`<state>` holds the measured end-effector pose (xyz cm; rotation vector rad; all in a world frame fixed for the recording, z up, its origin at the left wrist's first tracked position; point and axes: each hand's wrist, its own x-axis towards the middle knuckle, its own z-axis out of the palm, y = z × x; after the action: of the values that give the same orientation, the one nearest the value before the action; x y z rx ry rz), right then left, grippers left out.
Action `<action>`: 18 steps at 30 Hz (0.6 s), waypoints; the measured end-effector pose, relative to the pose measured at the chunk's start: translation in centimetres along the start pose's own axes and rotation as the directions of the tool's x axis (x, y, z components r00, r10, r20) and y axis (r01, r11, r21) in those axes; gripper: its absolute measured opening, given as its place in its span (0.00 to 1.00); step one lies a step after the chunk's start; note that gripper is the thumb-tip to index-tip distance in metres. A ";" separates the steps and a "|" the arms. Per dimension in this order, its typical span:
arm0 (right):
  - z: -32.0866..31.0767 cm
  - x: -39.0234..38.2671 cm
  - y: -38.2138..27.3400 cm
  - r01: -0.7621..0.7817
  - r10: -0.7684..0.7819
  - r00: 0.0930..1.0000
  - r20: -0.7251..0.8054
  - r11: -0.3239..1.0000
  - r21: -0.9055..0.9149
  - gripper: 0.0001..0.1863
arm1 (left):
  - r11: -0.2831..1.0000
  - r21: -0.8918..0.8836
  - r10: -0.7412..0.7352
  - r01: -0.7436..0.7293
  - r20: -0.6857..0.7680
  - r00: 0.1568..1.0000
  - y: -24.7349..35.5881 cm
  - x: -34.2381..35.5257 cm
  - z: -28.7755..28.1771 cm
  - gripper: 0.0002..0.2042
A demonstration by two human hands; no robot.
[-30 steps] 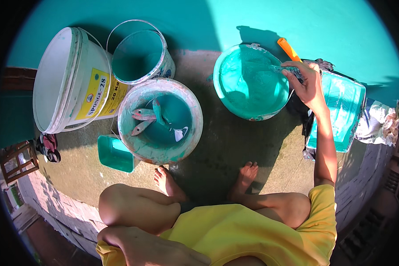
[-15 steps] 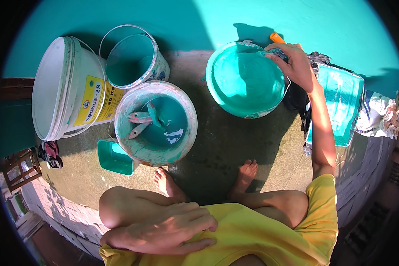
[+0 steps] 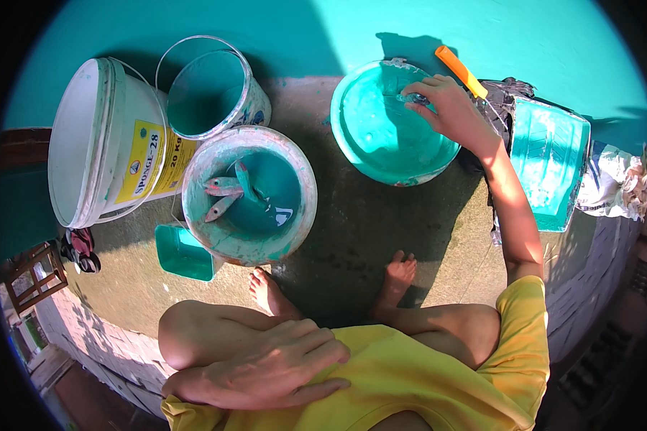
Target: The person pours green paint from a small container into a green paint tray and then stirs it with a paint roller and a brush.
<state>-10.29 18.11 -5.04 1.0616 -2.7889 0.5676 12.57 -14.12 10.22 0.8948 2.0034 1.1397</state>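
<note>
My right hand (image 3: 449, 111) reaches over the far right part of a round basin (image 3: 352, 154) of teal paint. Its fingers pinch a small, clear, paint-smeared thing (image 3: 412, 98) whose kind I cannot make out. My left hand (image 3: 284, 363) lies across my lap on the yellow shirt, fingers loosely stretched, holding nothing. Just beyond the right hand, an orange roller handle (image 3: 456, 68) leans near the teal wall. To its right stands a paint tray (image 3: 550, 161) coated in teal.
A pail (image 3: 305, 154) holds teal liquid and several paint-smeared tools. Behind it is another handled bucket (image 3: 255, 108), with a large white bucket (image 3: 75, 144) tipped at left. A small green container (image 3: 187, 269) sits near my foot. Black plastic (image 3: 507, 93) and a crumpled bag (image 3: 611, 183) lie right.
My right hand has moved left from the basin's rim to over the paint, with the clear thing in its fingers. More of the orange handle shows. My left hand stays put.
</note>
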 end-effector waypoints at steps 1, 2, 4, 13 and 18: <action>0.7 -0.2 0.2 -0.012 0.015 0.999 0.042 0.998 -0.059 0.11 | 1.000 0.031 0.002 -0.002 0.001 1.000 -0.1 -0.1 0.1 0.15; 1.4 -0.6 0.6 -0.025 0.028 0.998 0.055 0.998 -0.059 0.11 | 0.998 0.061 0.004 -0.004 0.002 1.000 -0.1 -0.2 0.1 0.15; 2.7 -1.2 1.8 -0.049 0.053 0.995 0.081 0.997 -0.060 0.10 | 0.994 0.111 0.006 -0.005 -0.006 1.000 -0.3 -0.4 0.2 0.15; 2.5 -3.4 0.2 -0.173 0.105 0.948 0.300 0.962 0.211 0.13 | 0.983 0.181 -0.028 0.028 -0.002 1.000 -0.4 -0.7 0.5 0.16; 2.9 -2.4 -1.9 -0.198 0.082 0.947 0.312 0.912 0.360 0.12 | 0.983 0.179 -0.039 0.036 0.014 0.999 -0.6 -0.7 0.8 0.17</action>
<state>-7.14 17.27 -7.66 1.0877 -3.1107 1.1060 13.43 -14.57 9.45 0.9483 2.1245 0.9393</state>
